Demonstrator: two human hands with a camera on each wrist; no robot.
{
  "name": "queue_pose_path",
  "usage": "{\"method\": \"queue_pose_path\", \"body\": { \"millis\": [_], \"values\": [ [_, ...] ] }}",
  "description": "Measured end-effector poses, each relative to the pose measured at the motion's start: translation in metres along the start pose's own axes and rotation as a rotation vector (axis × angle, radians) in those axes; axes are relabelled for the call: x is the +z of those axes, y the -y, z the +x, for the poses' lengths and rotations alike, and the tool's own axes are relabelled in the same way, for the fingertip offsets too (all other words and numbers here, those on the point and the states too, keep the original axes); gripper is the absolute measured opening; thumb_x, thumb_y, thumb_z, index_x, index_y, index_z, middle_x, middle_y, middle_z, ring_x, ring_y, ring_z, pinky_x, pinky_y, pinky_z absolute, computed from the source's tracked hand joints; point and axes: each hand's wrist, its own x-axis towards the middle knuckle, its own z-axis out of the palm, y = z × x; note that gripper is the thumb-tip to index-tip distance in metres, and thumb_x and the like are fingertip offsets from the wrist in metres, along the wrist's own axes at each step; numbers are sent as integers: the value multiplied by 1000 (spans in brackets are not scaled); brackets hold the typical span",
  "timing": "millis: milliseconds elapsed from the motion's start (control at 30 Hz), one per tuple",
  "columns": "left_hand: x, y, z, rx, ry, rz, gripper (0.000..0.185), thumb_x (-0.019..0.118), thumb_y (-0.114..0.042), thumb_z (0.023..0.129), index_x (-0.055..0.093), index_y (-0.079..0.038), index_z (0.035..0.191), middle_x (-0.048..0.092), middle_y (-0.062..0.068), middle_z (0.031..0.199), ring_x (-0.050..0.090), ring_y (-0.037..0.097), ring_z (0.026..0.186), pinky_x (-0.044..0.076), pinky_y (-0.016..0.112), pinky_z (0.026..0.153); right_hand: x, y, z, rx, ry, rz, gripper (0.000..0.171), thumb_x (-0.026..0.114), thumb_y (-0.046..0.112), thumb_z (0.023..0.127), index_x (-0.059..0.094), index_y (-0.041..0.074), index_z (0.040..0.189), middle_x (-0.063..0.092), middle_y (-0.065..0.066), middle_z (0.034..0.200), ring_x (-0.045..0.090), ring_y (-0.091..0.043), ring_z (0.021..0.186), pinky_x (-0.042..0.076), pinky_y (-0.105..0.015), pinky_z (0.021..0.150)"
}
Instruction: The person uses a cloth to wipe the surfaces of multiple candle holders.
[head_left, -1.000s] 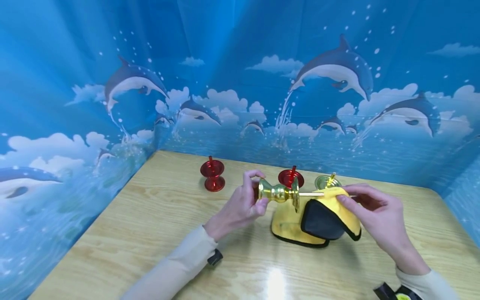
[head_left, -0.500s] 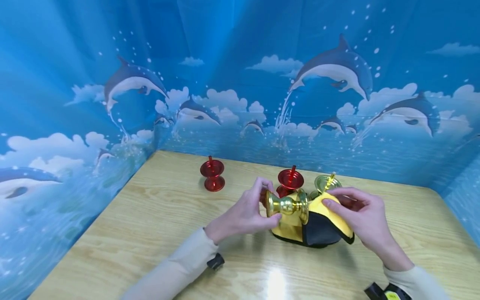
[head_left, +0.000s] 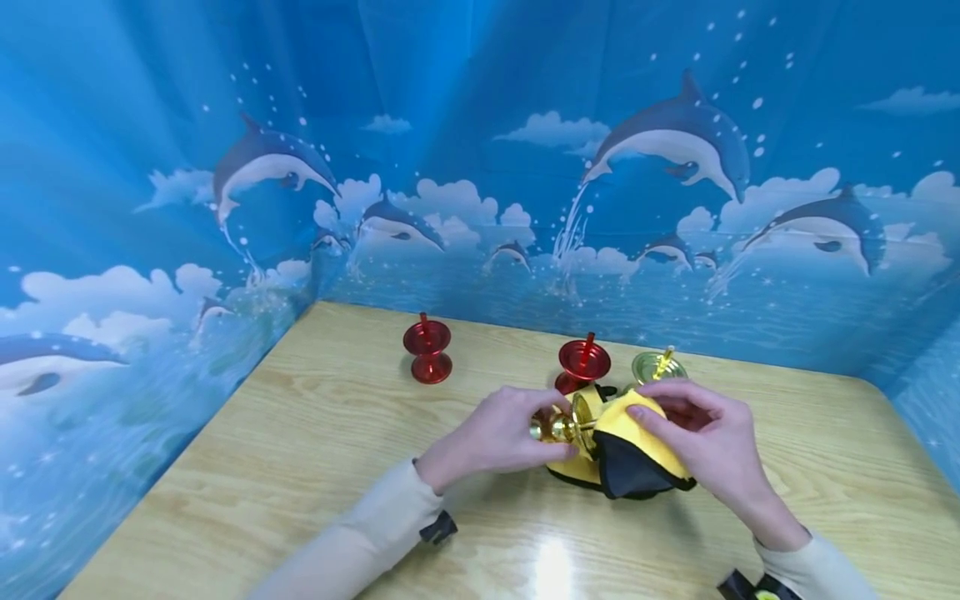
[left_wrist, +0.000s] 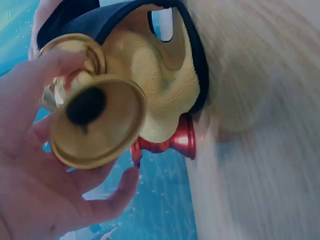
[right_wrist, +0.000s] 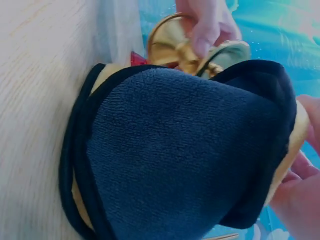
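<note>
My left hand (head_left: 495,435) grips the gold candlestick (head_left: 561,425) sideways; my right hand (head_left: 693,437) pinches the yellow cloth (head_left: 630,417) over its top end, just before the red candlestick (head_left: 581,364). Wiping looks partway done.

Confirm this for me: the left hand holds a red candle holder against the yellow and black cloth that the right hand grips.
Not quite: the candle holder in the left hand is gold, as the left wrist view shows. The red ones stand on the table. The right hand does grip the yellow and black cloth.

Light wooden table (head_left: 300,467) within blue dolphin-printed backdrop walls (head_left: 465,150), glare up front.
</note>
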Motion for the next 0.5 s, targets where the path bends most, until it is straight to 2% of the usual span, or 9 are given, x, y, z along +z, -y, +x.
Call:
{"method": "queue_pose_path", "body": {
  "millis": [33, 100, 267, 333, 433, 500],
  "values": [
    [1, 0, 0, -8, -12, 6, 34, 78, -37, 85, 71, -21, 113, 72, -10, 87, 59, -1, 72, 47, 17, 64, -2, 1, 0, 1, -1, 3, 25, 80, -2, 84, 75, 0, 108, 76, 15, 99, 73, -3, 84, 58, -18, 67],
    [2, 2, 0, -27, -40, -3, 33, 78, -31, 85, 71, -19, 114, 75, -7, 92, 63, 1, 76, 49, 17, 68, -7, 2, 0, 11, -15, 4, 26, 80, -3, 84, 74, -2, 110, 76, 13, 99, 73, -3, 84, 58, -18, 66],
    [3, 7, -2, -73, -99, -98, 33, 79, -20, 84, 71, -14, 115, 76, 0, 109, 70, 11, 99, 54, 22, 87, -28, 3, -1, 101, -79, -26, 29, 78, 0, 87, 73, -1, 115, 76, 14, 95, 71, -4, 79, 56, -18, 63],
    [2, 10, -3, -99, -115, -148, 33, 79, -18, 83, 70, -12, 114, 74, 2, 112, 68, 15, 102, 54, 25, 89, -38, 2, -1, 132, -105, 52, 29, 77, -1, 88, 73, 0, 117, 76, 13, 96, 71, -3, 80, 56, -17, 64],
    [3, 14, -2, -166, -144, -231, 38, 81, -15, 82, 69, -10, 117, 70, 4, 119, 64, 19, 105, 56, 32, 90, -51, -3, -1, 108, -131, 294, 29, 70, -11, 89, 72, -4, 117, 77, 6, 102, 73, -6, 87, 58, -17, 70],
    [3, 17, -2, -204, -168, -262, 43, 82, -13, 80, 69, -10, 121, 67, 6, 125, 61, 22, 112, 54, 39, 96, -59, -6, 0, 65, -153, 439, 30, 65, -18, 88, 70, -8, 115, 78, 0, 105, 74, -8, 92, 59, -18, 74]
  ]
}}
